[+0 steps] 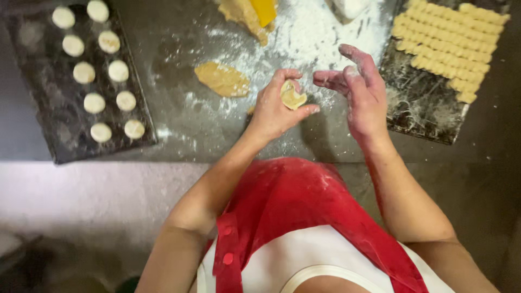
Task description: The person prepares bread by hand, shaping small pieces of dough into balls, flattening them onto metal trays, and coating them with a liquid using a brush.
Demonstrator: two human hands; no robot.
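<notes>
A small round piece of dough [292,96] sits cupped in the left hand [277,108], whose fingers curl round it with the thumb below and the forefinger arched over the top, so the hand is half closed on it. The right hand [361,92] is just beside it, apart from the dough, open and empty, its fingers loosely spread and dusted white with flour.

Both hands hover over the bench [179,135], which is strewn with flour [309,32] beyond the fingertips. Just past the left hand lies a flat lump of dough [222,79], and farther beyond it a larger dough mass [244,16] with a yellow scraper [264,11] on it.

Well to the left of the left hand is a dark tray [59,146] carrying 10 pale dough rounds [94,102] in 2 rows. To the right of the right hand a dark board [420,108] bears ridged dough strips [450,43] laid side by side
</notes>
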